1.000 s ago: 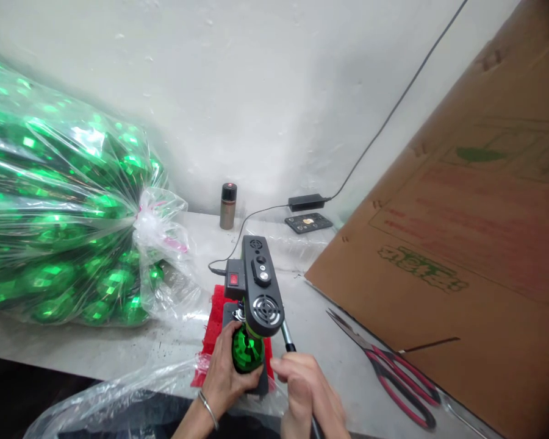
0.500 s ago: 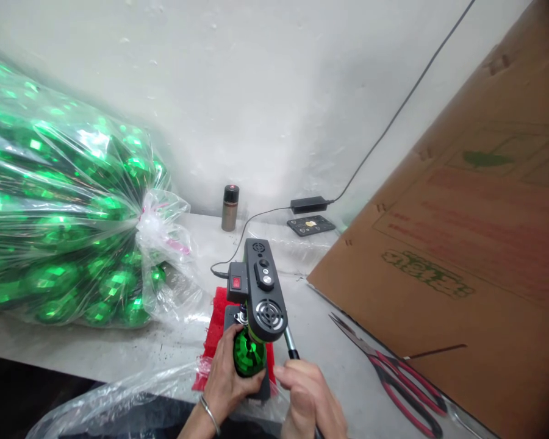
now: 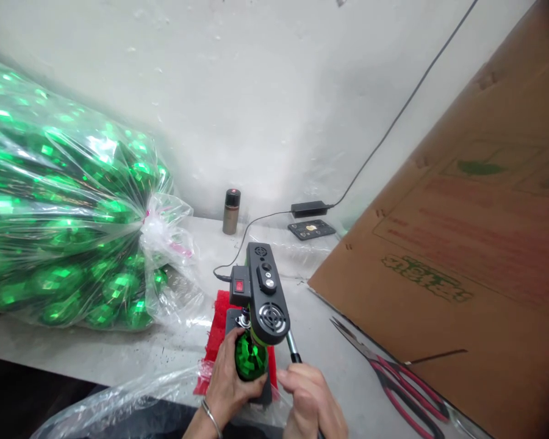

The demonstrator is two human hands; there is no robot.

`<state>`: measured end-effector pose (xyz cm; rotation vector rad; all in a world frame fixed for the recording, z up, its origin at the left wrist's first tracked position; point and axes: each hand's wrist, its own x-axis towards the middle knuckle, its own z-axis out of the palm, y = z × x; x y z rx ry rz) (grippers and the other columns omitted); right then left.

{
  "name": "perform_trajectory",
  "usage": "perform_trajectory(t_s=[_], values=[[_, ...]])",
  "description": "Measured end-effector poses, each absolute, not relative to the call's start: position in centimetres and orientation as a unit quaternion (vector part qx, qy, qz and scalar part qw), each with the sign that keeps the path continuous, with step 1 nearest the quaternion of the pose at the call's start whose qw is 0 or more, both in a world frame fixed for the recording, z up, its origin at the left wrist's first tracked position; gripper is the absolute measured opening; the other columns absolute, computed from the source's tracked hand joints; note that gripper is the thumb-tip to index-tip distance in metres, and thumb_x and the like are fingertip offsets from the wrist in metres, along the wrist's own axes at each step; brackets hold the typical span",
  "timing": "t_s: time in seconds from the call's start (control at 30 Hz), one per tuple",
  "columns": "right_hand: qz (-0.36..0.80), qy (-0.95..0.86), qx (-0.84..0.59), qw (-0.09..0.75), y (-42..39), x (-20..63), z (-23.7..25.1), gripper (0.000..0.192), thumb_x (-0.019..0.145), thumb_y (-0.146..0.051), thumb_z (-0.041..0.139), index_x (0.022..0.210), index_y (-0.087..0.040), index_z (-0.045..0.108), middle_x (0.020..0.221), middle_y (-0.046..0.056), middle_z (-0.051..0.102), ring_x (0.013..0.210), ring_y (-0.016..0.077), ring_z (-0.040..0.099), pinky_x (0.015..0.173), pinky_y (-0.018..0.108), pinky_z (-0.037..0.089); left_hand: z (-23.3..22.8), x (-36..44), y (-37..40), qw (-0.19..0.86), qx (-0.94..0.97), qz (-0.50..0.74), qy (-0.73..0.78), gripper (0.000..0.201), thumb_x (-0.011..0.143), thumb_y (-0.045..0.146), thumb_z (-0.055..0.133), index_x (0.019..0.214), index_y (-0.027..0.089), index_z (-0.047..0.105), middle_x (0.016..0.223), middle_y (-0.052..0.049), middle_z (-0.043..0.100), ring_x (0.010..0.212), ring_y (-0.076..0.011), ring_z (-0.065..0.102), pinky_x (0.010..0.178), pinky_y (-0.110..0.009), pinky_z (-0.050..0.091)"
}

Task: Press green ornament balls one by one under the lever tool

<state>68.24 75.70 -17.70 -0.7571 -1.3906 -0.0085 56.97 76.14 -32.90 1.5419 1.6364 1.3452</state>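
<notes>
A shiny green faceted bauble sits in my left hand, whose fingers and thumb curl round its left and near sides. The ball's top is under the front end of a small black bench machine with round grilles and a red switch. My right hand is closed round the black-ended metal lever at the machine's right side. Beneath the machine lies a red cloth-like mat. The contact between ball and machine is hidden under the machine's head.
A clear tied bag full of green baubles fills the left. At the back stand a small bottle, a power adapter and a dark flat phone-like object. Red-handled scissors lie right, against a cardboard box.
The whole view has shifted slightly, with things a little lower in the picture. Both hands keep their holds on the bauble and the lever.
</notes>
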Motion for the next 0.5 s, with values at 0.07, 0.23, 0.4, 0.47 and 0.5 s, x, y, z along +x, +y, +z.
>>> perform_trajectory(t_s=[0.07,0.23,0.4,0.47,0.5], values=[[-0.018,-0.642,-0.322,0.696,76.02,68.66,-17.8,0.031,0.11,-0.022,0.052,0.084,-0.019,0.069,0.066,-0.001,0.064,0.055,0.0116,0.062,0.054,0.024,0.051,-32.67,57.05,76.19,0.261,0.564,0.493,0.609,0.076,0.069,0.026,0.084,0.141,0.015,0.06,0.131,-0.018,0.074,0.119,-0.038,0.075,0.107,-0.06,0.062],[-0.016,-0.642,-0.319,0.697,76.24,68.83,-17.92,0.032,0.111,-0.023,0.052,0.083,-0.019,0.068,0.067,-0.001,0.064,0.055,0.0111,0.063,0.055,0.023,0.051,-32.23,57.17,76.19,0.27,0.557,0.489,0.614,0.077,0.068,0.026,0.084,0.141,0.016,0.06,0.13,-0.017,0.074,0.118,-0.038,0.074,0.107,-0.06,0.062],[-0.016,-0.633,-0.321,0.705,76.19,68.72,-18.0,0.032,0.11,-0.022,0.052,0.083,-0.018,0.069,0.066,-0.001,0.064,0.054,0.0121,0.062,0.054,0.024,0.05,-32.36,57.36,76.29,0.277,0.554,0.49,0.614,0.078,0.067,0.028,0.083,0.14,0.015,0.059,0.129,-0.019,0.073,0.12,-0.04,0.073,0.107,-0.064,0.061],[-0.017,-0.635,-0.319,0.704,76.21,68.77,-18.01,0.033,0.11,-0.022,0.052,0.083,-0.018,0.069,0.066,-0.001,0.064,0.053,0.0122,0.062,0.054,0.025,0.05,-32.64,57.43,76.38,0.272,0.554,0.49,0.616,0.078,0.067,0.029,0.082,0.14,0.015,0.059,0.129,-0.019,0.073,0.12,-0.0406,0.073,0.107,-0.065,0.06],[-0.018,-0.637,-0.317,0.702,76.23,68.77,-18.0,0.033,0.11,-0.022,0.052,0.082,-0.018,0.069,0.066,-0.001,0.064,0.053,0.0121,0.062,0.054,0.025,0.05,-32.82,57.47,76.42,0.267,0.555,0.491,0.616,0.078,0.066,0.029,0.082,0.139,0.014,0.059,0.13,-0.02,0.073,0.121,-0.0407,0.073,0.107,-0.065,0.06]])
